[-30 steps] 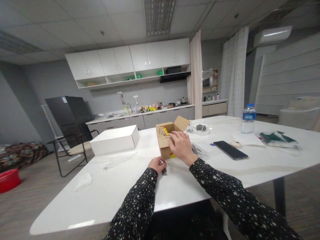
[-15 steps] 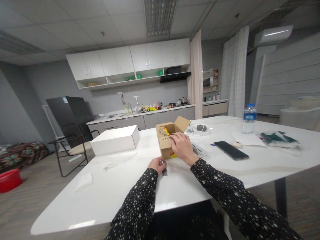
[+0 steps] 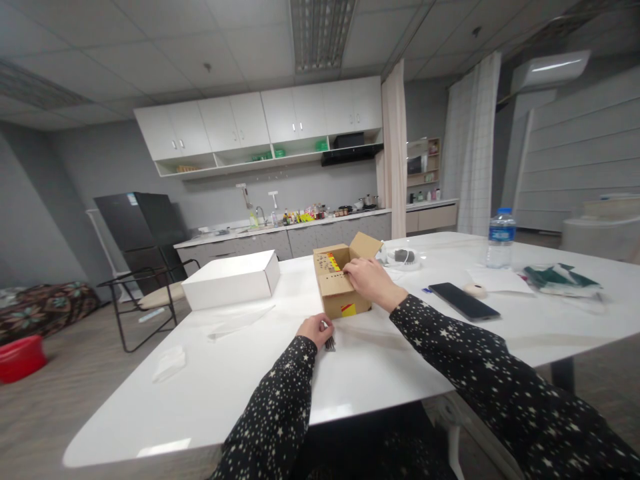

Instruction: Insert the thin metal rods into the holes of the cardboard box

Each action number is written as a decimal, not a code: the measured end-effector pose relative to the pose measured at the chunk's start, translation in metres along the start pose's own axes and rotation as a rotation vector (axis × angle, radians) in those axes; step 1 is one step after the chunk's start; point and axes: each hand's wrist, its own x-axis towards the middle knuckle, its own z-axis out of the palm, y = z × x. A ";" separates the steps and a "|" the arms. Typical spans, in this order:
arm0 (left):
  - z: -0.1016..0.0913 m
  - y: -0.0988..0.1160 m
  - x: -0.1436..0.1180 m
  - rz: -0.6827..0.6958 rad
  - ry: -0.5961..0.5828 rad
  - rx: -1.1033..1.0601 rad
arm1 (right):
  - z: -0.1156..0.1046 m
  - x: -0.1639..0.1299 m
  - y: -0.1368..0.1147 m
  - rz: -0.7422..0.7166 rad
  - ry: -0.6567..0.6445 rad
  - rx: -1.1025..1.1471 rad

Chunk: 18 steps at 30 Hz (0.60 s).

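An open cardboard box (image 3: 345,288) with yellow and red markings stands on the white table in front of me, its flaps raised. My right hand (image 3: 373,280) reaches over its right side, with curled fingertips at the near flap; whether anything small is between them is hidden. Just before the box, my left hand (image 3: 315,331) rests low over the tabletop with thumb and fingers closed. Between them is a small bunch of thin dark metal pieces (image 3: 331,345), their lower ends pointing toward me. Their exact kind is too small to tell.
Left of the box sits a white carton (image 3: 230,280), with clear plastic (image 3: 240,325) nearer me. To the right are a black phone (image 3: 464,301), a white coiled cable (image 3: 404,259), a water bottle (image 3: 501,239) and a green packet (image 3: 563,277). The table's front edge (image 3: 370,410) is close.
My right hand has shifted slightly right and its forearm has swung outward, uncovering more of the box front. My left hand stays in place with the thin metal pieces.
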 end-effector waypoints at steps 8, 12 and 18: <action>0.001 0.000 0.001 -0.012 0.000 0.010 | -0.010 0.009 0.009 -0.077 -0.133 -0.130; 0.000 0.000 0.001 -0.015 -0.006 0.020 | -0.014 0.013 0.010 -0.143 -0.164 -0.159; -0.002 0.004 -0.001 -0.024 -0.010 0.031 | -0.008 0.016 0.014 -0.209 -0.131 -0.231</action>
